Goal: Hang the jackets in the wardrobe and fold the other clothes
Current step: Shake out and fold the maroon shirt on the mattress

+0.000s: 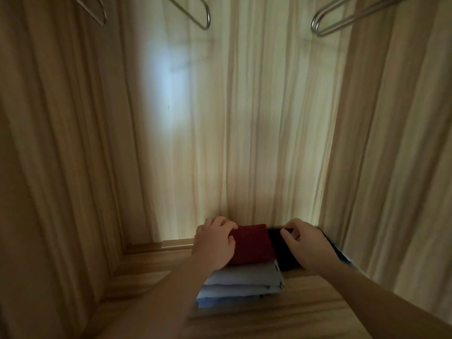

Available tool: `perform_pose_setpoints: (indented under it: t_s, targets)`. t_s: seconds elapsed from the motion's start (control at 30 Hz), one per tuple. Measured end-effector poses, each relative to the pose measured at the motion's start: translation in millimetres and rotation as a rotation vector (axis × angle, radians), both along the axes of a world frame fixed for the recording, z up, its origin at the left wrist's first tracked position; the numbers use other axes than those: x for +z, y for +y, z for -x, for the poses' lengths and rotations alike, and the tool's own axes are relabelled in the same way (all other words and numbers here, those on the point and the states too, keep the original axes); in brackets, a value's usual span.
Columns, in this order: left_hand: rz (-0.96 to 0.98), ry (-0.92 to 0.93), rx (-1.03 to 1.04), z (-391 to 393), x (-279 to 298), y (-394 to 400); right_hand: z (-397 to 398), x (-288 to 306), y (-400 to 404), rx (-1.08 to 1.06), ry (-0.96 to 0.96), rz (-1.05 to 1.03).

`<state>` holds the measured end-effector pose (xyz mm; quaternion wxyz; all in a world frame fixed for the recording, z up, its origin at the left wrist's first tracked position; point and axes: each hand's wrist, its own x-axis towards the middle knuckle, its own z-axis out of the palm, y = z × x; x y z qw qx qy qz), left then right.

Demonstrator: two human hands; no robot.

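We see three bare metal hangers at the top edge: one at the upper left, one left of centre, one at the upper right. A pale patch of light lies on the wood-grain back panel.

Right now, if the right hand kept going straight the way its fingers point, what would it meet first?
Probably the wardrobe's back wall. The right hand grips the black garment at its far edge, and that wall rises just beyond; depth is unclear.

Dim and warm in here, with one pale glare patch on the wardrobe's back panel. Everything looks softly blurred, and the side walls bow outward at the edges.
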<state>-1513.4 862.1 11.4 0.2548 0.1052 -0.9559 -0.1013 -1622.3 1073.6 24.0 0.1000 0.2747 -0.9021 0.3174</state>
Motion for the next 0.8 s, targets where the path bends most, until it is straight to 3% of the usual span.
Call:
perform_pose_setpoints:
  t_s: [0.2,0.43,0.6,0.8]
  targets:
    - [-0.005,-0.047,-0.084,-35,49,35,-35,42,60,-0.022,0.170,-0.073]
    - [-0.023,-0.062,-0.220,-57,71,72,-85,63,112,-0.100,0.156,-0.096]
    - [-0.053,0.000,-0.404,-59,74,107,-125,72,160,-0.227,0.122,-0.090]
    - [-0.001,0.027,-0.614,-71,51,149,-202,52,198,-0.528,0.122,-0.151]
